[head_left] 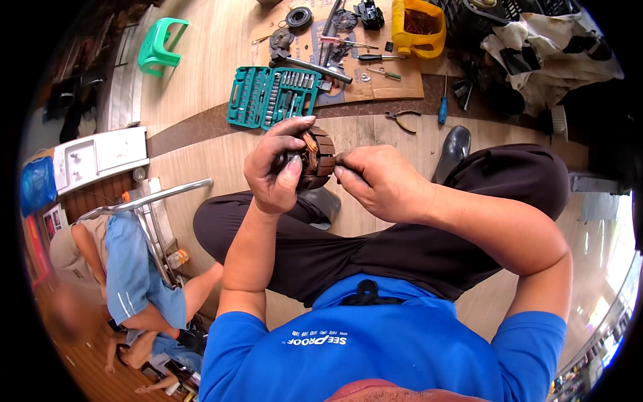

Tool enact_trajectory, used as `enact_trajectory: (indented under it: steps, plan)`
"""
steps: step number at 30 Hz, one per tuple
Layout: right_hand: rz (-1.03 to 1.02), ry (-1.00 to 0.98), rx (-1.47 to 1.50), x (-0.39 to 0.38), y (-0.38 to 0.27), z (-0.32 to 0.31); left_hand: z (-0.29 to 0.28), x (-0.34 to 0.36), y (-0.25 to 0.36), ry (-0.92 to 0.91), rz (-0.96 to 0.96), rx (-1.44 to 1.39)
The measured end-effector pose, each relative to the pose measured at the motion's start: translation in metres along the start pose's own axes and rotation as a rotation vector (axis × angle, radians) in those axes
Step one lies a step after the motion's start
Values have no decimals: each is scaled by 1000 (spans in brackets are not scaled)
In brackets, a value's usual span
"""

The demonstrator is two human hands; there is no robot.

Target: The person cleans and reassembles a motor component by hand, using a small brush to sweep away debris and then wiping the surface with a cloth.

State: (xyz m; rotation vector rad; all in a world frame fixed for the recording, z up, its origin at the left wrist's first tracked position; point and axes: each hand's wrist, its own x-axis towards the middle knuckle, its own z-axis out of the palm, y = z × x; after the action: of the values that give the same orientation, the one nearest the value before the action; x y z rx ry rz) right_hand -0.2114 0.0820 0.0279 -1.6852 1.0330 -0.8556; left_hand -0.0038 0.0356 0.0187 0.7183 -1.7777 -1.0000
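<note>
Copper windings (pixel 311 151) show on the near-left side of a round, dark-segmented core (pixel 325 155), held off the floor (pixel 201 77) in the left hand (pixel 269 171).

Left: fingers half curled, thumb and fingertips spread around the core's left side; grip on the core.

Right: hand (pixel 388 184) meets the core's right edge; thumb and forefinger drawn close together, touching or nearly touching the rim. Cannot tell whether they pinch the rim or some small piece; tips partly hidden.

Below both hands' fingers: dark trousers (pixel 402 258), legs bent wide. Grey shoe (pixel 455 149) lies beyond and right of the right fingers.

Just beyond the left fingers: teal socket case (pixel 248 100), lid open, sockets in rows. Farther beyond, between and right of the hands: cardboard (pixel 406 88) bearing a metal tube (pixel 315 69), a black ring (pixel 299 18) and a dark-handled screwdriver (pixel 372 57).

Beyond the right fingers, to their right: pliers (pixel 405 123), then a blue screwdriver (pixel 443 110); farther off, a yellow jug (pixel 407 44), cut open.

Far left of the left fingers: green stool (pixel 157 45), beyond; another person (pixel 144 275) in blue shorts, nearer.
</note>
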Motion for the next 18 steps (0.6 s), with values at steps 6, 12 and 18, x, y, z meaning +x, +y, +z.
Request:
enact_trajectory:
  steps: [6,12,18]
  plan:
    - [-14,-8,-40,1,-1,-3,-4,1,3,-27,94,103]
    - [26,5,2,0,3,3,-4,0,1,-42,132,137]
    - [51,-38,-28,2,-3,-3,-5,1,3,-28,147,156]
